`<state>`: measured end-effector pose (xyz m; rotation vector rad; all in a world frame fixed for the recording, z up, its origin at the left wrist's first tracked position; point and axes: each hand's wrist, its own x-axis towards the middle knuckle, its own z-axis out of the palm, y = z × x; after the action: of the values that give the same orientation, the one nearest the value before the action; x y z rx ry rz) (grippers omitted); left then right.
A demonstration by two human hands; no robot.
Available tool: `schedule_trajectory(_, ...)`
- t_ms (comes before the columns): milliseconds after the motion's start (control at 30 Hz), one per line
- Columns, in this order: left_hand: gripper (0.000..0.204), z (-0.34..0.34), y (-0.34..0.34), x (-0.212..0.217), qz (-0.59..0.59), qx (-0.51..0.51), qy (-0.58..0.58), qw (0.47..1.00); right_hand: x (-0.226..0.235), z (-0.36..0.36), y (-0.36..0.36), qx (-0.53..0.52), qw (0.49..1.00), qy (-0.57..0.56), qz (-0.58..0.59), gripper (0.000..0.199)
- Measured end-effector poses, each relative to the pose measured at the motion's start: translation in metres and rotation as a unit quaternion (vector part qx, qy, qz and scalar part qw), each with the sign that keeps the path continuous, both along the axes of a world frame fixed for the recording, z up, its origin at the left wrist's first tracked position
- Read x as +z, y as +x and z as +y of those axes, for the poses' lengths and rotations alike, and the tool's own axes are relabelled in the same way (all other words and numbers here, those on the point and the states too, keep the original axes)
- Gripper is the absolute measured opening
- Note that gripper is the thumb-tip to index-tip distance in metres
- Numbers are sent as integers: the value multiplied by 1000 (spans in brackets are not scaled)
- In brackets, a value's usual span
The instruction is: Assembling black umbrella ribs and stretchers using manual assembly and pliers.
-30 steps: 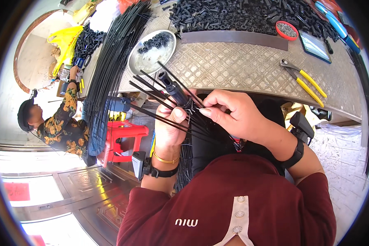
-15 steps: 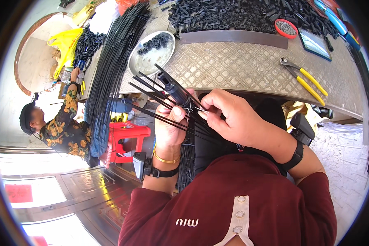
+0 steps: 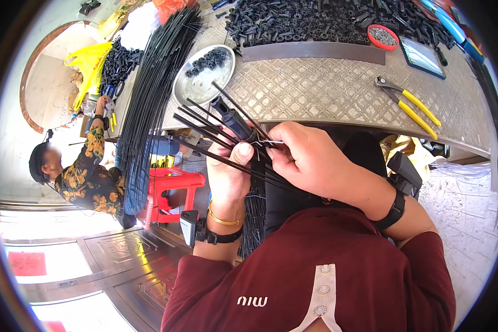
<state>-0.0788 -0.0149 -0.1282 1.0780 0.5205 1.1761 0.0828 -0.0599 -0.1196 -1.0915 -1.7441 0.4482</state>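
Observation:
My left hand [image 3: 228, 172] is closed around a black plastic umbrella runner [image 3: 233, 120], its thumb lying over the base. Several thin black ribs [image 3: 196, 145] fan out from that base, some toward the upper left and others down past my fingers. At the joint, my right hand [image 3: 312, 160] pinches a thin silvery wire [image 3: 276, 142] between thumb and forefinger. Part of the wire loops around the rib ends. My fingers hide some of the joint, and the lower rib ends are lost against dark clothing.
Beyond my hands, the patterned table bears a metal bowl [image 3: 185, 91] of small black parts, yellow-handled pliers [image 3: 406, 105], a red dish [image 3: 383, 37] and a heap of black parts [image 3: 304, 22]. A long rib bundle [image 3: 149, 83] lies left. A co-worker [image 3: 88, 171] sits beyond it.
The runner and my left hand have tilted and shifted slightly. My right hand has drawn the wire a little to the right, and more of it shows at the joint.

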Motion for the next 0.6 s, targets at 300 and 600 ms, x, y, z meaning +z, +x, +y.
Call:
schedule_trajectory(300,44,9,-3,0,-41,-100,11,994,6,-4,7,56,995,-73,46,15)
schedule_trajectory(600,34,-1,4,10,32,-6,44,999,7,-1,2,-47,998,31,-30,15)
